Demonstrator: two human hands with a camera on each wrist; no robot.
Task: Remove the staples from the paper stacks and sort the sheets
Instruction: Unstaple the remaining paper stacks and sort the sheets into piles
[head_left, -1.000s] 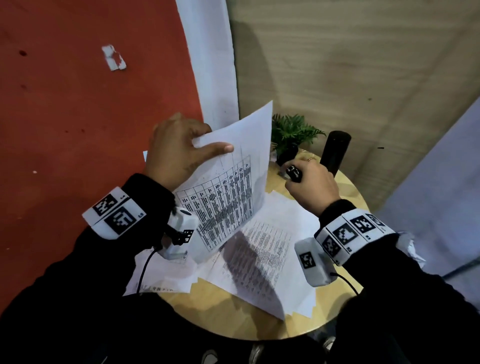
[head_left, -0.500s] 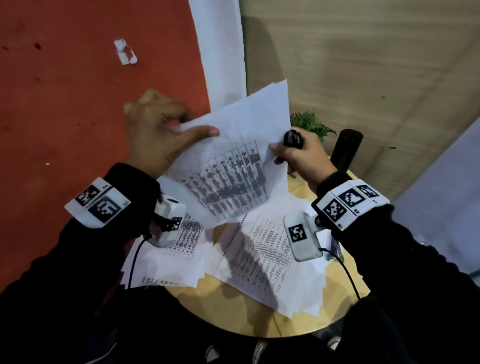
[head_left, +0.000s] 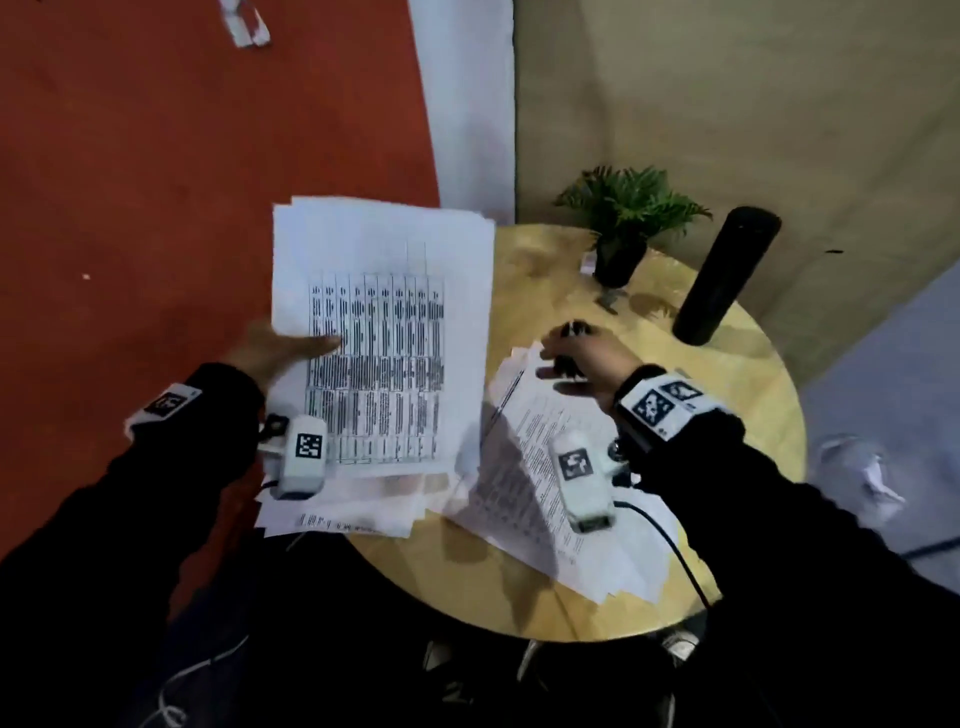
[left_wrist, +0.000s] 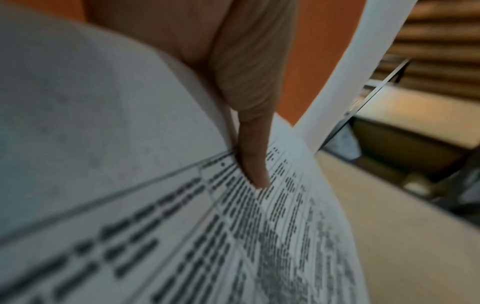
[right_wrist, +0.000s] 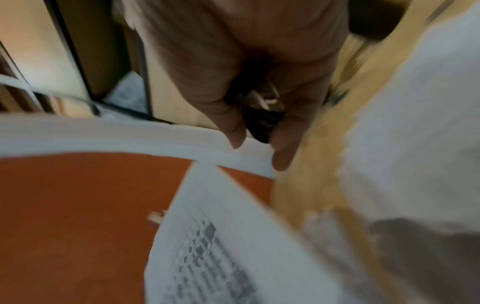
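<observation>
My left hand (head_left: 283, 347) holds a set of white sheets with a printed table (head_left: 384, 332) by their left edge, thumb on top (left_wrist: 253, 131), flat above the left side of the round wooden table (head_left: 727, 415). In the right wrist view the same sheets (right_wrist: 233, 246) show low in the frame. My right hand (head_left: 582, 358) curls round a small black staple remover (head_left: 574, 330), also visible between its fingers (right_wrist: 262, 121), just over the top of a text-printed pile (head_left: 545, 467). More loose sheets (head_left: 337, 514) lie under my left wrist.
A small green plant in a black pot (head_left: 623, 223) and a tall black cylinder (head_left: 724, 275) stand at the table's far side. Crumpled paper (head_left: 857, 473) lies on the floor at the right. Red floor (head_left: 156, 182) spreads to the left.
The table sheets came down from upright to nearly flat at the left. My right hand let go of their right edge and dropped toward the text pile, still holding the staple remover.
</observation>
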